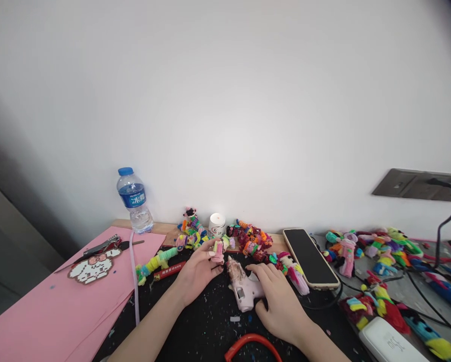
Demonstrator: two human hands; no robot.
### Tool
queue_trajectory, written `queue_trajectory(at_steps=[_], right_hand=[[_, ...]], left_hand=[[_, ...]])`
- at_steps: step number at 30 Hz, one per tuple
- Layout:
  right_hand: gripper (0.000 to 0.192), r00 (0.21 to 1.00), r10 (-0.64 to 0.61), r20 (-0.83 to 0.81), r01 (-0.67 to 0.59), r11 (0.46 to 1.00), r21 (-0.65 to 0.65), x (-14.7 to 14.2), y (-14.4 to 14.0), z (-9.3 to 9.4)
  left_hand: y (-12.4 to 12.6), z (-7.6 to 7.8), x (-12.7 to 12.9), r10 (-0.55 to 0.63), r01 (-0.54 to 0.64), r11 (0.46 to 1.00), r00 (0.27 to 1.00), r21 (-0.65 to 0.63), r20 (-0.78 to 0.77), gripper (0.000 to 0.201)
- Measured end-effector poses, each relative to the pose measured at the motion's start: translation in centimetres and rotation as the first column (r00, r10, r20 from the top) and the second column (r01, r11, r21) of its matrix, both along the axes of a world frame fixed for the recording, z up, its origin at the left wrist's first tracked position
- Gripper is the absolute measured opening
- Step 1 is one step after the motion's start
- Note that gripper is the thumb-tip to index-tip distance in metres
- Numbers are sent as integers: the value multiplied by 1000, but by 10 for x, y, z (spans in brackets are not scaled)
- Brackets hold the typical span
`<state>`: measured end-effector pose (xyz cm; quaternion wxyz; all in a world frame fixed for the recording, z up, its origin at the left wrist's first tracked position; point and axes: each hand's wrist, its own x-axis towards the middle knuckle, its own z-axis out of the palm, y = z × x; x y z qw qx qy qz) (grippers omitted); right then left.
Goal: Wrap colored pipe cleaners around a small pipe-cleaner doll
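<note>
The left hand (197, 271) pinches a pink toy (218, 250). The right hand (280, 301) lies open on the glue gun (244, 289); its hot tip could burn fingers.

Items shown, by count: one water bottle (133, 200); one small white jar (216, 224); one phone (310, 257), face up; one pink glue gun (244, 289); one pink sheet (55, 306); one white power bank (391, 343); one pixel-bead figure (93, 267); one red ring (252, 346); two hands, left hand (197, 271) and right hand (281, 304). Fuzzy multicoloured figures lie in several heaps (too many and too tangled to count).
</note>
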<state>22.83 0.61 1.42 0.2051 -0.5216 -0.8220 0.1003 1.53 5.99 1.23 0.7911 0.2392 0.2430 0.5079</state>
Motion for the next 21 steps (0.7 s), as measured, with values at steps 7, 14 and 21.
queue_trajectory(at_steps=[7,14,21], right_hand=[[44,991,39,-131,-22,991,128,2,0,4],[19,961,96,-261,-13,953,301,2,0,-3],[23,966,216,-140,-165,937,308,-42,-12,24]], left_hand=[[-3,1,1,-95,94,995,995,22,24,35],[-3,-2,4,-124,126,992,982,5,-141,36],[-6,-1,9,-136,131,991,959,-38,-249,38]])
